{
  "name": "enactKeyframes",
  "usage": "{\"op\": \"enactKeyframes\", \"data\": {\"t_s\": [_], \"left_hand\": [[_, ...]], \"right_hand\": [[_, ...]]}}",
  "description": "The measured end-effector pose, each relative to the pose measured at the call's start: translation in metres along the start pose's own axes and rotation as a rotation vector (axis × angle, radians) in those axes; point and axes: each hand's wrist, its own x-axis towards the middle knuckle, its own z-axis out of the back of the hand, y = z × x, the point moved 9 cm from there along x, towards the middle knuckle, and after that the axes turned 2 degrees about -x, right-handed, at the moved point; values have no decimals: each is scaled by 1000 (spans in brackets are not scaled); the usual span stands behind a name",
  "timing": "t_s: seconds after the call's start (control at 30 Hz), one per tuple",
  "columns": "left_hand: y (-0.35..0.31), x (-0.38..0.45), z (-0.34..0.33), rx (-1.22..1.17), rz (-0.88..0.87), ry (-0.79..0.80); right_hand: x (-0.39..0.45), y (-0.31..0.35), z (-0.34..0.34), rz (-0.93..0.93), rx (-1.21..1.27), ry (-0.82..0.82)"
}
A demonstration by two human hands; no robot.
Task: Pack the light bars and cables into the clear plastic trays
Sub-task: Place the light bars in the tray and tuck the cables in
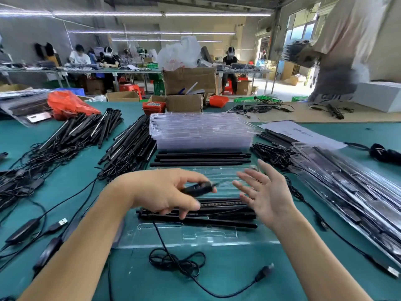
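An open clear plastic tray (pixel 195 236) lies on the green mat in front of me, with black light bars (pixel 217 216) lying across it. My left hand (pixel 167 192) pinches a black inline controller (pixel 196 189) above the tray. Its cable (pixel 180 263) trails off the tray's near edge in loose loops and ends in a USB plug (pixel 263 272). My right hand (pixel 263 192) hovers just right of the controller, palm up, fingers spread, holding nothing.
A stack of clear trays (pixel 201 131) stands behind a row of black bars (pixel 199 158). Heaps of bars with cables (pixel 125 148) lie to the left. Packed trays (pixel 347 183) pile up on the right. Loose controllers and plugs (pixel 26 231) sit near left.
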Motion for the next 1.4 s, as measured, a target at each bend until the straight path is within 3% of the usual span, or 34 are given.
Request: {"op": "enactKeyframes", "data": {"t_s": [0.13,0.4,0.5,0.57,0.67,0.77,0.83,0.93,1.1,1.23,1.33,1.4], "left_hand": [[-6,-5,-11,223,68,19],[39,-46,2,376,531,54],[36,-56,21,232,560,-91],[24,-65,46,255,544,-279],[-14,-76,92,527,354,-677],[-68,-90,103,684,-165,-1219],[-81,-80,83,783,-396,-1308],[-52,-46,72,789,-383,-1183],[28,-21,80,486,15,-880],[73,-15,65,559,392,-465],[94,-27,52,410,475,-295],[95,-35,56,461,430,-337]], "right_hand": [[10,1,18,-9,113,-50],[7,30,33,288,-582,-81],[6,34,33,439,-729,-120],[10,27,31,464,-766,-94],[16,20,32,472,-733,-66],[19,17,37,469,-618,-65],[21,17,41,476,-608,-90],[25,18,50,482,-592,-148],[30,21,58,512,-602,-203],[36,23,59,536,-638,-230],[39,27,62,556,-632,-268],[41,29,66,562,-631,-300]]}}
